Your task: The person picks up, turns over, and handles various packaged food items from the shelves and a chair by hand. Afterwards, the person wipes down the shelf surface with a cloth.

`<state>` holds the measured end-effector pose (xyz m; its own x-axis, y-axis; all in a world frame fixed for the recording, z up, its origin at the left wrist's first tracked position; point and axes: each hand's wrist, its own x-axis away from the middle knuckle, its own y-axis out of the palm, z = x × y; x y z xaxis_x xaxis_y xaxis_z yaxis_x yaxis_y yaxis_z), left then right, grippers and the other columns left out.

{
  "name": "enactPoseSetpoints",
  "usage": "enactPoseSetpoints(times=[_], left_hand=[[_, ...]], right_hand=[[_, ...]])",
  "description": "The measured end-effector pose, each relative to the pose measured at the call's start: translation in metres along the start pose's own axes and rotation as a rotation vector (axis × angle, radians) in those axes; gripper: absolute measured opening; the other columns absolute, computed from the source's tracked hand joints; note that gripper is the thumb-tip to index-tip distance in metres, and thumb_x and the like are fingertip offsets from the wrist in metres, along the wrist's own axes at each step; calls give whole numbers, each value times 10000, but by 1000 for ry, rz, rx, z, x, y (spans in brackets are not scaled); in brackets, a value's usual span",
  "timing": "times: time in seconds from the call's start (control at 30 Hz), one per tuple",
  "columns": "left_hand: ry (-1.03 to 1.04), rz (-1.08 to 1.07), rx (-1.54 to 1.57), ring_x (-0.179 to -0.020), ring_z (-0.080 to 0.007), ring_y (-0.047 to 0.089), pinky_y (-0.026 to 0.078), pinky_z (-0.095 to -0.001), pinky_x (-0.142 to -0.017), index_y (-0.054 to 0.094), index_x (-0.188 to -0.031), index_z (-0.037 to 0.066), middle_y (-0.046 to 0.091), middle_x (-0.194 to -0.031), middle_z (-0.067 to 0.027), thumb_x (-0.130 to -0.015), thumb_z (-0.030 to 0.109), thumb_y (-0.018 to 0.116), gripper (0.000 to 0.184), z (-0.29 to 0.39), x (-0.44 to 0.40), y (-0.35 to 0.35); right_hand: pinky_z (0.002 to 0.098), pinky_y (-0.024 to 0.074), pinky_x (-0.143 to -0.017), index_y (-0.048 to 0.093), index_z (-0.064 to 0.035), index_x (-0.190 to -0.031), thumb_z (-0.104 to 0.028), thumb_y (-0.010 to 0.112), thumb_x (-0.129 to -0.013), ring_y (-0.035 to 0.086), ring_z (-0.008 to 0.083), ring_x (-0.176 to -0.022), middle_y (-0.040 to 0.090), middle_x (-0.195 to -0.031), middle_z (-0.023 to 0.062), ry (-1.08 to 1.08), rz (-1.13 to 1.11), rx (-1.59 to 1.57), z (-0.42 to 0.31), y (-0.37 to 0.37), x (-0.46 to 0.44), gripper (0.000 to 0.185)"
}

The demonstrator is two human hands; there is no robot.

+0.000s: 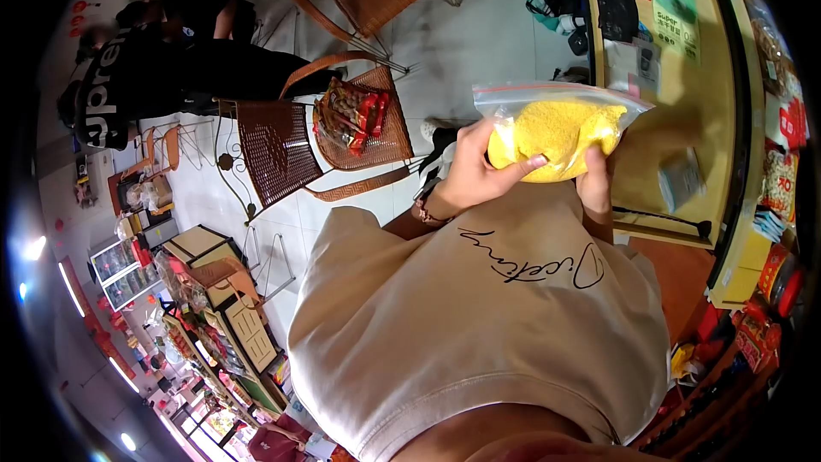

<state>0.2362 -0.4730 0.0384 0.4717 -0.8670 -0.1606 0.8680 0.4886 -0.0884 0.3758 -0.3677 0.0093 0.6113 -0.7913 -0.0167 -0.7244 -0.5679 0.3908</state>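
A clear zip-top bag of yellow grainy stuff is held up in front of my chest, its zip strip along the upper edge. My left hand, with a bracelet at the wrist, grips the bag's left side, thumb pressed on its front. On the other side, my right hand holds the lower right part, its thumb in front too. The remaining fingers of my right hand are mostly hidden behind the bag. What the yellow grains are, I cannot tell.
A wooden table at the right bears a green packet and a clear plastic packet. A wicker chair at the left holds red snack bags. People in black are beyond. Packaged goods line the right edge.
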Motion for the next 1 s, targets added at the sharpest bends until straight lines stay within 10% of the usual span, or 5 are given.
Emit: enactPoseSetpoints(times=[0.1,0.33,1.0], left_hand=[[-26,20,48,-743,-150,609,475,-259,-681,537,-977,-58,631,-832,-121,-710,100,699,351,1,3,6],[2,320,298,-817,-161,588,470,-282,-744,531,-1005,-51,616,-910,-112,-763,74,636,292,3,5,-8],[4,79,17,-703,-143,608,468,-254,-623,557,-954,-25,613,-792,-124,-718,110,684,300,-31,-132,-112]], right_hand=[[303,361,-894,377,32,-1215,-506,496,-813,459,171,-1055,484,-1147,92,101,-217,-167,11,-36,-11,682],[279,376,-870,410,42,-1167,-169,721,-653,492,150,-984,528,-1077,91,230,-695,58,-52,34,-69,637],[263,388,-786,470,16,-1078,-184,559,-852,493,142,-864,530,-983,71,-146,133,50,46,96,-156,314]])
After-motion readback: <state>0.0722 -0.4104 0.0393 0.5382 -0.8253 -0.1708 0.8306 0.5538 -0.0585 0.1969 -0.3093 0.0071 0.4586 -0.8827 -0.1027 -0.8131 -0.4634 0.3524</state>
